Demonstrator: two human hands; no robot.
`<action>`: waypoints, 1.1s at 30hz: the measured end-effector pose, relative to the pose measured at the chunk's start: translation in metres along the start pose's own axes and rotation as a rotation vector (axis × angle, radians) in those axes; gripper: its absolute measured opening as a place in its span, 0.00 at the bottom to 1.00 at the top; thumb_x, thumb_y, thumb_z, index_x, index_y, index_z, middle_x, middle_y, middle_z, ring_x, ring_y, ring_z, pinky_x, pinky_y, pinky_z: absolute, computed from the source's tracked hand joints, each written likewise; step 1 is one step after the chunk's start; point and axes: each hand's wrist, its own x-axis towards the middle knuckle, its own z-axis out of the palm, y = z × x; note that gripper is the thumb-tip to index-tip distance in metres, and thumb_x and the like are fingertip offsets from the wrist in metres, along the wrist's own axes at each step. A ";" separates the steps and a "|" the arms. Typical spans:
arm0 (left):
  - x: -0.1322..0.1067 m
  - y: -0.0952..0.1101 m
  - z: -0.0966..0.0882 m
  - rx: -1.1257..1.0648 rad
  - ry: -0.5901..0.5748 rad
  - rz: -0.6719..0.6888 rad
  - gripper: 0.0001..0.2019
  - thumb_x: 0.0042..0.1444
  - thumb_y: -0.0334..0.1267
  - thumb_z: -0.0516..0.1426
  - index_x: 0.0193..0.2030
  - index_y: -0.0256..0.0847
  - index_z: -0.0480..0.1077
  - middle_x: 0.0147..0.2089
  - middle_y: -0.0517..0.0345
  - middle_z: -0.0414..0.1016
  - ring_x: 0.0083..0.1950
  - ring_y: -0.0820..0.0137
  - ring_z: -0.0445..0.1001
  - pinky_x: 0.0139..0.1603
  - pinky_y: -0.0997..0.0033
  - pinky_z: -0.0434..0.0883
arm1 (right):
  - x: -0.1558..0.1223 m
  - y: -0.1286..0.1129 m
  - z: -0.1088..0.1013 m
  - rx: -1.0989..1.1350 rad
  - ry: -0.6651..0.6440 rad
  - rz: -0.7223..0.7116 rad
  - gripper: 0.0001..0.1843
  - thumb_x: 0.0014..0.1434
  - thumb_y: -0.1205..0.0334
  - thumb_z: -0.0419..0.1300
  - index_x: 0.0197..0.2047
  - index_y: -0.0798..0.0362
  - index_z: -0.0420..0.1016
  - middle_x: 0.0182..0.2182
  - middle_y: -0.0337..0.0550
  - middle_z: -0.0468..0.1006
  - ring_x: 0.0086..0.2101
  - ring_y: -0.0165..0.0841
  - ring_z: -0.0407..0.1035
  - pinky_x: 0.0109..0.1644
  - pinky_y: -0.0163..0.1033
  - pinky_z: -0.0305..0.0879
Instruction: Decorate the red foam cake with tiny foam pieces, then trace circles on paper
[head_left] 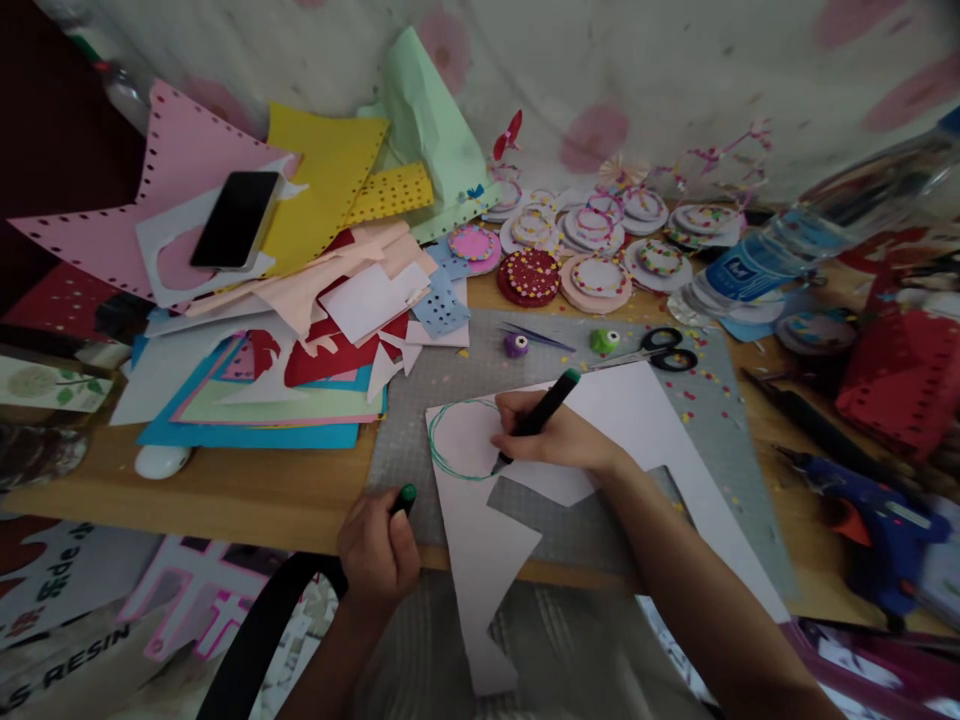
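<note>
My right hand (551, 435) is closed on a black marker (546, 405) with a green end. Its tip touches a white sheet of paper (480, 560) at the lower right of a green circle (433, 450) drawn in several overlapping lines. The sheet has pieces cut out of it and hangs over the table's front edge. Left of the paper, my left hand (375, 550) is curled around the marker's green-tipped cap (406, 497). Just beyond the paper on the grey cutting mat (405, 430) lie black-handled scissors (671, 350), tweezers (544, 338), and a purple and a green paper punch (604, 341).
Stacked coloured papers (270, 425) and a phone (236, 220) fill the left. Small decorated paper hats (529, 278) line the back. At right are a leaning water bottle (795, 245), a blue glue gun (874, 525) and a red paper piece (900, 380). A white earbud case (163, 461) sits near the front edge.
</note>
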 end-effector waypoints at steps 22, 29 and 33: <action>0.003 0.004 0.000 -0.019 0.026 0.005 0.08 0.64 0.32 0.47 0.41 0.38 0.67 0.28 0.54 0.75 0.27 0.66 0.74 0.32 0.67 0.70 | 0.015 0.023 0.044 -0.032 0.598 -0.199 0.17 0.57 0.57 0.65 0.26 0.48 0.60 0.22 0.32 0.65 0.24 0.28 0.58 0.29 0.37 0.55; 0.004 0.005 -0.001 -0.040 0.034 0.011 0.08 0.64 0.32 0.47 0.41 0.39 0.66 0.28 0.55 0.75 0.26 0.66 0.73 0.31 0.67 0.69 | 0.015 0.024 0.047 -0.121 0.587 -0.221 0.17 0.57 0.57 0.64 0.25 0.48 0.59 0.21 0.32 0.64 0.23 0.29 0.58 0.28 0.37 0.56; 0.005 0.006 -0.002 -0.043 0.026 0.006 0.08 0.63 0.32 0.47 0.41 0.40 0.67 0.28 0.56 0.75 0.26 0.67 0.72 0.30 0.68 0.68 | 0.013 0.023 0.047 -0.174 0.535 -0.228 0.15 0.57 0.58 0.65 0.25 0.48 0.62 0.23 0.34 0.67 0.26 0.30 0.61 0.31 0.39 0.58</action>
